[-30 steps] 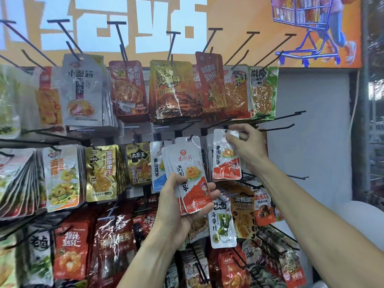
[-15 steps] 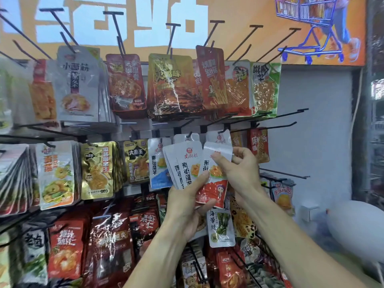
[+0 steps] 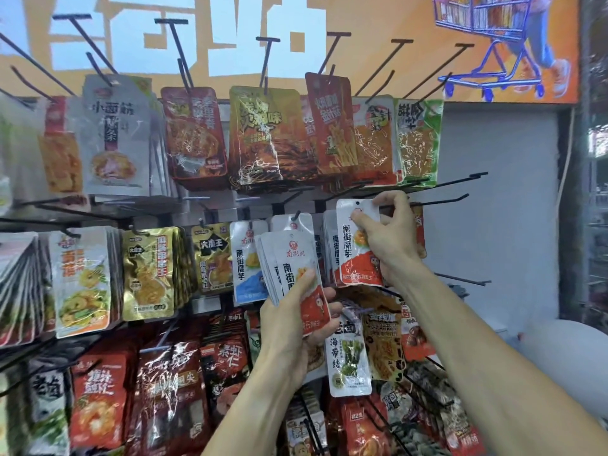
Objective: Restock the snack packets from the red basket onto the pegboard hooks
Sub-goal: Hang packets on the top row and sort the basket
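White-and-red packet (image 3: 357, 245) pinched in right grip (image 3: 391, 235); stack (image 3: 292, 274) clasped in left (image 3: 296, 324).

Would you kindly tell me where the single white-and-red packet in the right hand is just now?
In the head view, the single packet is right of centre, pinched by the right hand just below the green packet, beside the stack in the left hand.

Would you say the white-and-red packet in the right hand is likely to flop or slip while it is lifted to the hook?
Probably light: the right hand holds the white-and-red packet by its top edge alone. It hangs fairly flat, so likely semi-stiff, bending slightly. Its glossy film looks slippery, so a firm pinch seems wise.
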{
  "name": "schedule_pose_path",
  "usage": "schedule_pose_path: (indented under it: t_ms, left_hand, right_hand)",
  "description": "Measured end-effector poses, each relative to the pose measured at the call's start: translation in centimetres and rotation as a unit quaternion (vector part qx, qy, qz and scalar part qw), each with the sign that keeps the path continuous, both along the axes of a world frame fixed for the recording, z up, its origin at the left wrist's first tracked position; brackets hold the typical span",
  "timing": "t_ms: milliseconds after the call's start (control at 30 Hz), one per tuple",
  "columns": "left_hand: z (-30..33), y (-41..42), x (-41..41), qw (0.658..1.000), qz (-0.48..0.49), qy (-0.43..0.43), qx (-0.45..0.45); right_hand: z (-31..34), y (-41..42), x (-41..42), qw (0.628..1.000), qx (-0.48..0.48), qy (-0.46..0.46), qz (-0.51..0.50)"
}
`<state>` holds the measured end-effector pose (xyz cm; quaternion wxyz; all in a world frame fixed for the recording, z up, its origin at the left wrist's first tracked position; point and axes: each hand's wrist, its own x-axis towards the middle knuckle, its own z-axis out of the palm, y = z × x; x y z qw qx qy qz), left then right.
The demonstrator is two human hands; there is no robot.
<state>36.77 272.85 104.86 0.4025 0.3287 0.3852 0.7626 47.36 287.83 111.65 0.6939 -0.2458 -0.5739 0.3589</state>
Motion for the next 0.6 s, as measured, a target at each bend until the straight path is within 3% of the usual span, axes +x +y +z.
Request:
schedule_pose_path:
  t_ms: [267,500,600]
  left_hand:
    - [0.1,-0.2,-0.1,1.000,-0.022,0.008,0.016]
    - [0.3,-0.3,-0.3,0.992,-0.119,-0.033,0.037]
    - [0.3,-0.2,-0.4,0.994,-0.099,-0.026,0.024]
  right_hand:
    - [-0.5,1.6,-0.7,0.999,0.009,-0.031,-0.018]
    - [-0.4,2.2,-2.0,0.969,0.033,-0.187,-0.158]
    - [-2.5,-1.0,-1.2,0.978,0.068,-0.110,-0.163]
